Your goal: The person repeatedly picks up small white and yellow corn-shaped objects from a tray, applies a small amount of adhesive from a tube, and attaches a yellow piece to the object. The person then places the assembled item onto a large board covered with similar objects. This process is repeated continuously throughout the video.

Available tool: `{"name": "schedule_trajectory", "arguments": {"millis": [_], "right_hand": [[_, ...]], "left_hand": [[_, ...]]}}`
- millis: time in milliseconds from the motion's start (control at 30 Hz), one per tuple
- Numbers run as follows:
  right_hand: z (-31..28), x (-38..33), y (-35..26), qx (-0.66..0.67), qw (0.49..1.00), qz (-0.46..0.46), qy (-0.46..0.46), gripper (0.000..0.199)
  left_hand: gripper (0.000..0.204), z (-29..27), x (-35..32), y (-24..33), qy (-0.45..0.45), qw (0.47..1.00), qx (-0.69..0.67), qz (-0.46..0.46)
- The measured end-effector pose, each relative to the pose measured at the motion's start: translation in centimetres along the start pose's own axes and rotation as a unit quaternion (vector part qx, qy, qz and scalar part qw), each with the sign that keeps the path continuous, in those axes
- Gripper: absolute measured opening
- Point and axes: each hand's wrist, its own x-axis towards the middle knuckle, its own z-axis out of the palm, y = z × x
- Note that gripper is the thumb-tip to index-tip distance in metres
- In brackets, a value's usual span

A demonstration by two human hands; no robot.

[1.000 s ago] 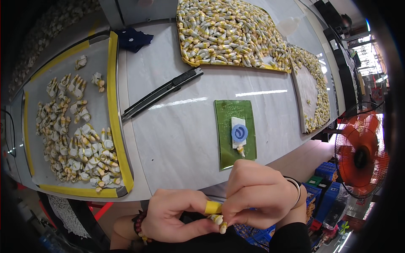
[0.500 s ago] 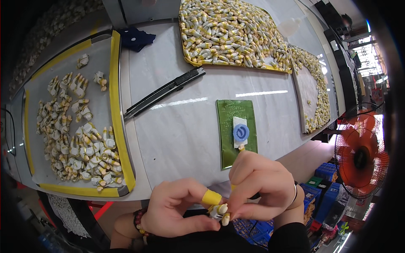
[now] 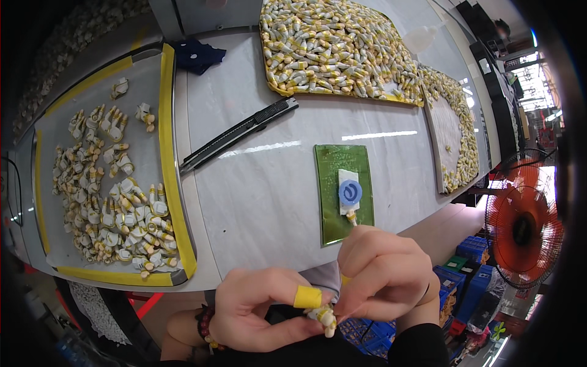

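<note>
Below the table's front edge, my left hand [image 3: 263,309] pinches a small white-and-yellow piece with pale rounded tips [image 3: 324,318] between thumb and forefinger. A yellow wrap circles that forefinger. My right hand [image 3: 385,278] is closed, thumb and forefinger pressed together against the right side of the piece; what lies between them is hidden. Just beyond my right hand is a green mat [image 3: 327,211]. On it lies a white pad [image 3: 342,177] with a blue round cap [image 3: 350,192] on top. A little pale-tipped piece [image 3: 351,216] sits at the pad's near end.
To the left, a yellow-taped tray [image 3: 166,122] bears several assembled white-and-yellow pieces. A black box cutter [image 3: 238,133] lies beside it. At the back, a large tray [image 3: 342,95] and a smaller one [image 3: 435,153] contain loose pieces. An orange fan [image 3: 523,229] stands right.
The held piece has turned and shifted slightly right and down. My right hand has moved a little right and nearer, uncovering more of the small piece by the pad.
</note>
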Motion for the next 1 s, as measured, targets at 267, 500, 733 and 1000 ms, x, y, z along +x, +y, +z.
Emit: {"name": "schedule_trajectory", "arguments": {"millis": [267,500,733,1000], "right_hand": [[0.9,-0.6,-0.1,-0.088,0.992,-0.072,0.051,0.012],[0.9,-0.7,-0.4,-0.110,0.990,-0.070,0.055,0.009],[0.6,-0.1,-0.6,-0.026,0.999,-0.018,0.042,0.010],[1.6,-0.2,-1.7,-0.067,0.993,0.038,0.090,0.015]], "left_hand": [[0.022,1.1,-0.8,0.0,0.071,0.997,-0.005,-0.008],[0.022,1.2,-0.7,-0.1,0.078,0.997,-0.013,0.005],[0.021,1.0,-0.4,0.1,0.044,0.996,-0.061,-0.044],[0.020,1.1,-0.1,0.4,0.052,0.997,-0.047,-0.037]]}}
